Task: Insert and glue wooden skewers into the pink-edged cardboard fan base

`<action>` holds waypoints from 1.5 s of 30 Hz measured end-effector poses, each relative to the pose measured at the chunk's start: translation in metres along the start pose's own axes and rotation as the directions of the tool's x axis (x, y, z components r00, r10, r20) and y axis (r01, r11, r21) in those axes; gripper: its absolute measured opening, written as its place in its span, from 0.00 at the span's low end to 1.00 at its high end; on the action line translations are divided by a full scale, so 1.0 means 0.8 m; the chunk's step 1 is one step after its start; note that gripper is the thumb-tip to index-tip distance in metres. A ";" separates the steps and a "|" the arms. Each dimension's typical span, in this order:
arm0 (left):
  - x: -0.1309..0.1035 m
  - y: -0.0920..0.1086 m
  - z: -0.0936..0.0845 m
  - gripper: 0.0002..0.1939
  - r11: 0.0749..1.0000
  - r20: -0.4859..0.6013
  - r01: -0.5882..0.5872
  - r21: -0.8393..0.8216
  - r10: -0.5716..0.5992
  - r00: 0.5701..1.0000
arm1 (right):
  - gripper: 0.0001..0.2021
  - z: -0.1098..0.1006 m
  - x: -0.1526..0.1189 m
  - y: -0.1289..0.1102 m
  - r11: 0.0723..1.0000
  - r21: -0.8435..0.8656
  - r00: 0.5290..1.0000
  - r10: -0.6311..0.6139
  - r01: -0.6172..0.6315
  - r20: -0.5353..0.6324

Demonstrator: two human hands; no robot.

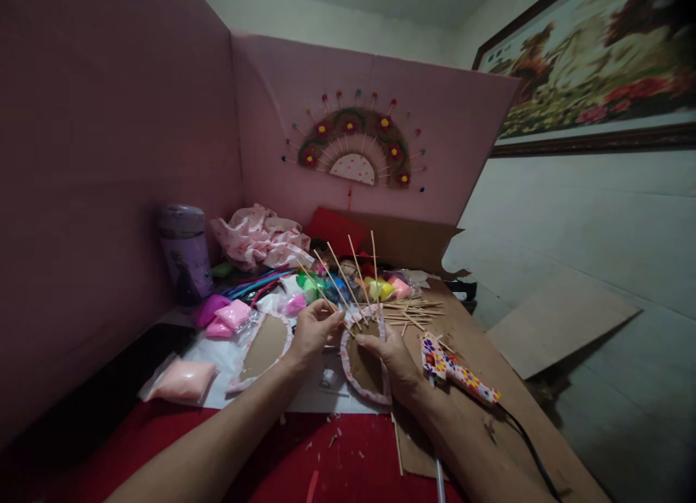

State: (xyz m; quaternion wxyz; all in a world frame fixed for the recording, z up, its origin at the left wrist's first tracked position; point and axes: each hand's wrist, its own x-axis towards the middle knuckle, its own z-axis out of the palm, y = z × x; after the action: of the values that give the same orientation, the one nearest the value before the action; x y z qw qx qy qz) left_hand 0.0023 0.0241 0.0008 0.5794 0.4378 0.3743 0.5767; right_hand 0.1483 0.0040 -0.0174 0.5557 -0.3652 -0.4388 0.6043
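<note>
My right hand (401, 362) grips a cardboard half-circle (365, 369) edged with pink-patterned fabric, its thumb lying on the bare brown face. Several thin wooden sticks (354, 258) fan out from the upper side of this piece. At the lower end of the leftmost stick (318, 287), my left hand (315, 335) pinches with thumb and fingertips, close to the cardboard. Left of that hand lies a second fabric-edged cardboard half-circle (265, 347). A flower-patterned glue gun (462, 378) rests just right of my right hand.
Loose sticks (416, 313) lie behind my right hand. Colored clay packets (380, 289) and crumpled pink fabric (261, 235) stand behind, with a purple tumbler (186, 255) at left. A decorated fan (353, 144) hangs on the pink board. The glue gun's cord (530, 449) trails toward me.
</note>
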 end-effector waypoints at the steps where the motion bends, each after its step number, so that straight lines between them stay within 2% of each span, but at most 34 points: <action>1: 0.000 0.000 0.000 0.21 1.000 0.000 0.000 -0.006 0.000 1.000 | 0.17 0.002 -0.001 -0.001 1.000 -0.003 1.000 -0.019 0.019 -0.017; 5: 0.000 0.001 0.001 0.21 0.999 0.008 0.003 -0.035 -0.003 1.000 | 0.19 0.004 -0.004 -0.002 0.998 -0.020 0.997 -0.059 0.058 -0.041; 12: -0.002 0.000 0.002 0.20 0.999 0.027 -0.008 -0.049 0.009 1.000 | 0.19 -0.001 0.000 0.003 0.997 0.060 0.999 0.049 -0.050 0.021; 21: -0.004 0.000 0.002 0.20 0.999 0.006 -0.005 -0.047 0.005 1.000 | 0.20 -0.004 0.003 0.007 0.996 -0.083 1.000 -0.030 0.030 -0.008; 45: -0.005 0.000 0.003 0.20 1.000 0.003 -0.004 -0.031 0.004 1.000 | 0.19 0.002 -0.005 -0.004 0.996 -0.081 0.999 -0.037 0.039 0.026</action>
State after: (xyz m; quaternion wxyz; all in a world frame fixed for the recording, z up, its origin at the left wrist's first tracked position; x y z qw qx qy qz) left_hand 0.0045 0.0201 0.0017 0.5855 0.4303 0.3638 0.5828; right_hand 0.1481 0.0002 -0.0143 0.5464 -0.3719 -0.4766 0.5797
